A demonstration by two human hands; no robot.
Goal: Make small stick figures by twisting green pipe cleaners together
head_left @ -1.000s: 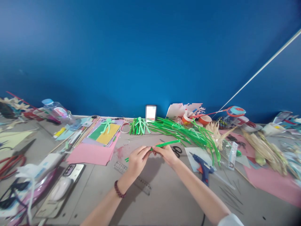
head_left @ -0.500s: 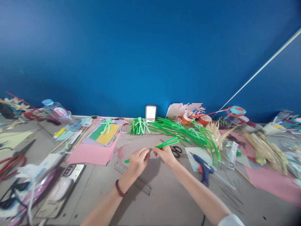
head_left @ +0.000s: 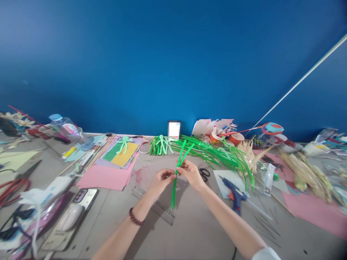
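Over the middle of the table, both hands pinch a small bundle of green pipe cleaners [head_left: 174, 193]. It stands nearly upright, its upper ends spread in a V and its lower ends close together. My left hand [head_left: 164, 179] grips it around the middle with thumb and finger. Just above and to the right, my right hand [head_left: 190, 173] is closed on it too. Beneath the left forearm lies a metal ruler [head_left: 165, 213], partly covered. Black-handled scissors [head_left: 204, 174] rest just right of my right hand.
Behind the hands lies a large pile of green pipe cleaners [head_left: 217, 153]. Finished-looking green figures [head_left: 162, 144] sit beside it. A blue glue gun [head_left: 235, 195] is on the right. To the left are pink paper sheets [head_left: 105, 177] and a phone [head_left: 70, 220].
The green bundle has turned from slanting rightward to nearly upright, and its upper ends have spread into a V. Both hands have shifted slightly with it and keep their hold.
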